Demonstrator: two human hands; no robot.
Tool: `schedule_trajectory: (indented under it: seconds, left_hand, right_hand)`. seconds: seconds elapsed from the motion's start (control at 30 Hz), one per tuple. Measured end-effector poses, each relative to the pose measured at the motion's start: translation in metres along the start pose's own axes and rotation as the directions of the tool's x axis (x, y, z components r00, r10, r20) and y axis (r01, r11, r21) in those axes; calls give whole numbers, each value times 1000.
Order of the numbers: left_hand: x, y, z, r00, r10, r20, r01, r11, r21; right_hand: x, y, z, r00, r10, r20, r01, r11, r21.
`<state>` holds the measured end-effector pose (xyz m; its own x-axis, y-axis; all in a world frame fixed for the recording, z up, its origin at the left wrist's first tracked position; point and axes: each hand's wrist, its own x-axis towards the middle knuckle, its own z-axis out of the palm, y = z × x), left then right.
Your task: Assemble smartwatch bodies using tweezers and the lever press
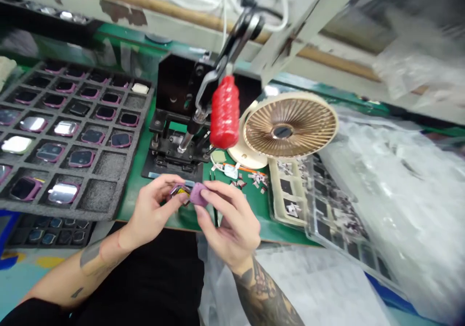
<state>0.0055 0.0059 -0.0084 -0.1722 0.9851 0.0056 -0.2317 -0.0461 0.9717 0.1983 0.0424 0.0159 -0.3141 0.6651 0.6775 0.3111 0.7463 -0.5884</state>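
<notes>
My left hand (150, 209) and my right hand (228, 222) meet over the near edge of the green bench, just in front of the black hand press (178, 122). Together they pinch a small purple watch case (192, 193); the left fingers hold its left end and the right thumb and fingers cover its right end. The press's red-wrapped lever handle (224, 113) hangs above and slightly behind my hands.
A grey foam grid tray (112, 171) with several purple-rimmed watch cases fills the left. A beige desk fan (288, 127) lies tilted behind my right hand. Clear trays of small parts (319, 200) and crumpled plastic bags (399, 195) sit to the right.
</notes>
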Motion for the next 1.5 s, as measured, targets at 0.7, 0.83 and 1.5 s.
schedule_trajectory:
  seconds: [0.7, 0.83, 1.5]
  left_hand:
    - [-2, -16, -5, 991, -109, 78, 119, 983, -138]
    - [0, -19, -4, 986, -133, 101, 147, 978, -145]
    - [-3, -14, -17, 996, -81, 46, 75, 991, 113]
  right_hand:
    - [4, 25, 6, 957, -207, 201, 224, 972, -65]
    - [3, 28, 6, 974, -164, 154, 169, 985, -18]
    - [2, 18, 16, 939, 290, 187, -343, 840, 420]
